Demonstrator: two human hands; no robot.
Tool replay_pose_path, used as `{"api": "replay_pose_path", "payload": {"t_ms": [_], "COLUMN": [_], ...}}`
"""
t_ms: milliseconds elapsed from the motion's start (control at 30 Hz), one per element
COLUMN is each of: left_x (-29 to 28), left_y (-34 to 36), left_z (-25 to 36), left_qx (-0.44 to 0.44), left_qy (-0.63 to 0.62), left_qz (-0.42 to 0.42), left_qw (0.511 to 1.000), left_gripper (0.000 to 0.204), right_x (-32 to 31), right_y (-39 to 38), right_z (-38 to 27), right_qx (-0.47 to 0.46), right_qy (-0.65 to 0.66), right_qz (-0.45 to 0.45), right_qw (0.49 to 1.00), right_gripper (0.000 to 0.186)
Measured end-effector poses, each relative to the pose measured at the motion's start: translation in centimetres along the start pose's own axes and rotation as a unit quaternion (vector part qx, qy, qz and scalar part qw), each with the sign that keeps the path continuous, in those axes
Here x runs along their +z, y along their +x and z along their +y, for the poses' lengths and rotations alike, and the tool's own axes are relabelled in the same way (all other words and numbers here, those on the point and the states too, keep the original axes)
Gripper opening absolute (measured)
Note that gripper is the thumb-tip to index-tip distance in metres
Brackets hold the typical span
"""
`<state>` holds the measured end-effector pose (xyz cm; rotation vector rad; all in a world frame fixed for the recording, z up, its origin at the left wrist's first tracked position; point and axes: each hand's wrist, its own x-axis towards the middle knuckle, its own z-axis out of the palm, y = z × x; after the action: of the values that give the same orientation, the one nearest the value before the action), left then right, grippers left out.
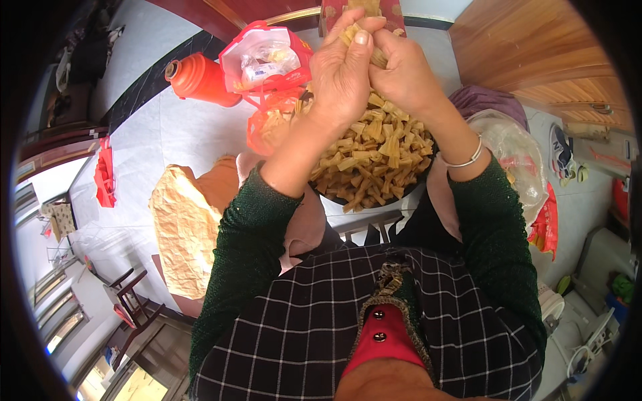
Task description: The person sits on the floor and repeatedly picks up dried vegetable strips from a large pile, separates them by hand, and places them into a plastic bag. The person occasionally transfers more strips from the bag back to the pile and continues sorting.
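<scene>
Both my hands are raised over a heap of tan, ribbed dried pieces, close together at the top of the view. Between my left hand and my right hand is a pale tan, fibrous piece, similar in colour to those below. Its ends poke out around my thumbs and curled fingers; the rest is hidden. The heap fills a round, dark-rimmed container between my knees, in front of my checked apron. A silver bracelet circles my right wrist.
An orange flask and an open red-and-white bag stand at the far left. Nearer lies a crumpled brown paper bag. To the right are a clear plastic bag and wooden cabinet. A red box stands beyond my hands.
</scene>
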<state>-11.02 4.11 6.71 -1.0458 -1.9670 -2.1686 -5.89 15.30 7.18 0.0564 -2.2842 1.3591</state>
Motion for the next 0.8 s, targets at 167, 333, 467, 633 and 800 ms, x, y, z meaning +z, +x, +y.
{"api": "replay_pose_path", "payload": {"t_ms": [167,333,467,633,800], "left_x": [-0.8,-1.4,-1.8,-2.5,-2.3], "left_y": [0.9,1.0,1.4,0.7,1.4], "left_z": [0.6,0.7,-0.4,0.0,1.8], "left_qx": [-0.264,-0.157,0.222,0.011,-0.24], "left_qy": [-0.148,0.085,0.168,0.13,-0.037], "left_qz": [-0.06,-0.029,-0.003,-0.076,-0.079], "left_qw": [0.951,0.983,0.961,0.988,0.967], "left_gripper": [0.03,0.012,0.006,0.005,0.016], "right_x": [0.0,-0.9,-3.0,-3.7,-3.8], "right_y": [-0.2,-0.1,0.6,0.6,1.1], "right_z": [1.4,-0.2,-0.7,-0.4,-0.9], "right_qx": [0.059,0.271,0.354,0.329,0.214], "right_qy": [-0.034,0.319,0.504,0.367,0.215], "right_qz": [0.015,-0.032,-0.206,-0.187,-0.172], "right_qw": [0.998,0.908,0.761,0.85,0.937], "right_gripper": [0.023,0.028,0.027,0.018,0.01]}}
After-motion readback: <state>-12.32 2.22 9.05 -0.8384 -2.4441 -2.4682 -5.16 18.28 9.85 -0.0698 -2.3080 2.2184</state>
